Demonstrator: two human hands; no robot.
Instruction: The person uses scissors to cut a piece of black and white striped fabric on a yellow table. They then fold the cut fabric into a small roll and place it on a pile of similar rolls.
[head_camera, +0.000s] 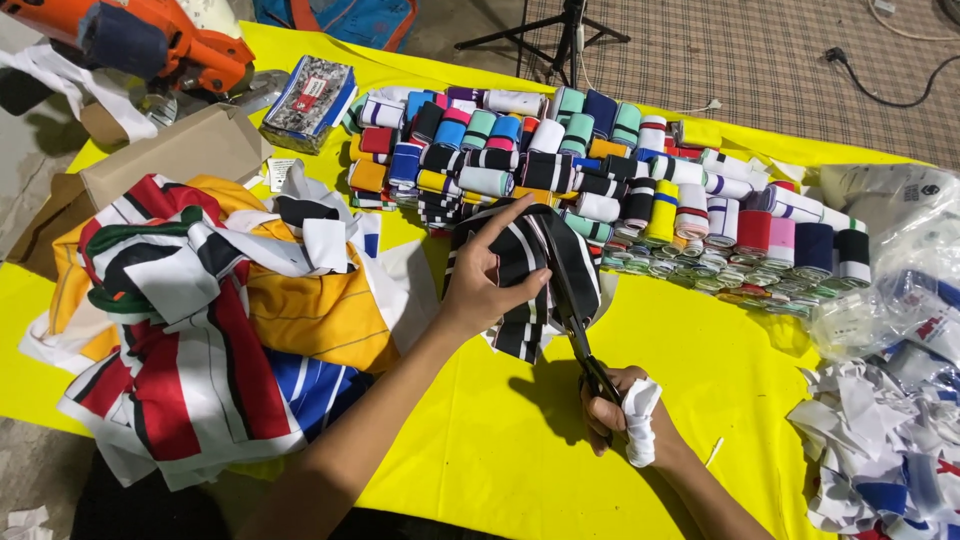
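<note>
My left hand (487, 283) holds up a black-and-white striped fabric piece (533, 275) above the yellow table cover (690, 380), index finger stretched along its top edge. My right hand (622, 412), with a white cloth wrapped round one finger, grips black scissors (585, 352). The blades point up into the lower edge of the striped piece.
Several rolled fabric bands (600, 180) in many colours lie stacked at the back. A heap of striped fabric pieces (210, 310) lies at left. White scraps and clear plastic bags (890, 400) sit at right. A cardboard box (150, 160) and an orange tool (170, 45) are at the far left.
</note>
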